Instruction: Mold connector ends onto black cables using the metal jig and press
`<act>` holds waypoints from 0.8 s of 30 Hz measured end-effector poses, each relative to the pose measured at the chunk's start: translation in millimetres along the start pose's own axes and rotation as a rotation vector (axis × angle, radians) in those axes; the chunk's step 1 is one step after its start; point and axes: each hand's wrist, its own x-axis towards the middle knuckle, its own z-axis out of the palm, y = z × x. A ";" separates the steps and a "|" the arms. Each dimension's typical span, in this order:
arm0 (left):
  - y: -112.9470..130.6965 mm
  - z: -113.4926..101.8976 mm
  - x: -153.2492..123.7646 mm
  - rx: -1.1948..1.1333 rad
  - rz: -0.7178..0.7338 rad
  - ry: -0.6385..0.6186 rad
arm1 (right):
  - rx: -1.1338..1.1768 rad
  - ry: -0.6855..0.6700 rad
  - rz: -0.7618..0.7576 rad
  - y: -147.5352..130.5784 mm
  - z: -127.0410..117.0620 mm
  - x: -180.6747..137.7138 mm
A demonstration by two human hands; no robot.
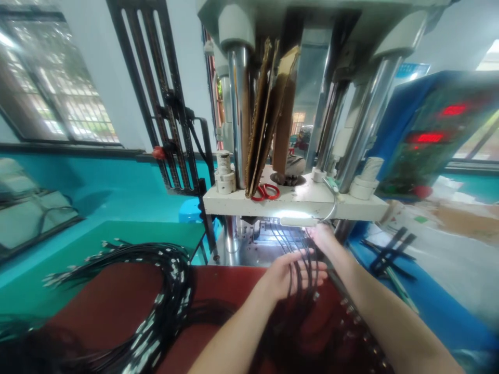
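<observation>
My left hand (294,272) is palm up in front of the press, its fingers stretched out beneath several thin black cables (299,275) that rest across them and pass under the thumb. From there the cables run up to a metal mold (275,234) in the lit gap of the press. My right hand (323,238) reaches in at the right side of this gap, below the white press plate (351,208). Its fingers are drawn together close to the cable ends; what they pinch is too small to make out.
A large bundle of black cables with white tags (171,291) curves over the red table (125,291) on the left. Red-handled scissors (265,192) and cardboard sheets (268,114) are on the press plate. A control box with red displays (436,130) stands right, above a blue surface (440,296).
</observation>
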 end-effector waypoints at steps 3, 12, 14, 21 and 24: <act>-12.6 22.6 -1.6 -0.062 -0.010 0.034 | 0.073 0.028 0.020 -3.1 -13.8 -33.4; -69.2 67.5 -26.5 0.031 -0.192 -0.047 | 0.228 0.199 -0.025 -21.7 -76.2 -105.2; -82.7 75.5 -38.3 0.177 -0.259 -0.110 | 0.236 0.237 -0.018 -21.2 -99.1 -115.1; -97.6 89.2 -50.6 0.506 -0.161 -0.110 | 0.176 0.328 -0.004 -2.4 -174.1 -157.9; -94.6 88.3 -45.2 0.528 -0.073 -0.088 | 0.140 0.341 0.053 8.5 -193.0 -177.5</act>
